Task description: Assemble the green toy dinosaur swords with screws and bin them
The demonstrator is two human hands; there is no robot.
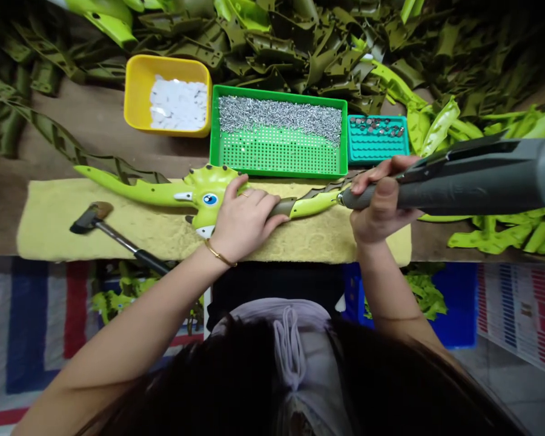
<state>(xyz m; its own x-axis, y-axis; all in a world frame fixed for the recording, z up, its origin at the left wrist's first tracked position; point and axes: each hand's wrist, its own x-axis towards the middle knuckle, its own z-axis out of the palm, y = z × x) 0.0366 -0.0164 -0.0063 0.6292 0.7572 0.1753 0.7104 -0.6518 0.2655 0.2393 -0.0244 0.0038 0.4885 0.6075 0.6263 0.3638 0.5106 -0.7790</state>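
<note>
Holding one lime toy and one grey driver

One hammer lies lower left. At centre, the left hand is clamped on the toy, horned, blue-eyed, dark-spiked; the right hand wraps the driver, tip at the toy's right end. Beyond, across the upper half: one yellow bin, one green tray, one teal tray.

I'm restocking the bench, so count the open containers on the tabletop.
3: the yellow bin on the left, the green tray in the middle and the teal tray on the right. The heaped parts behind could hide more.
</note>
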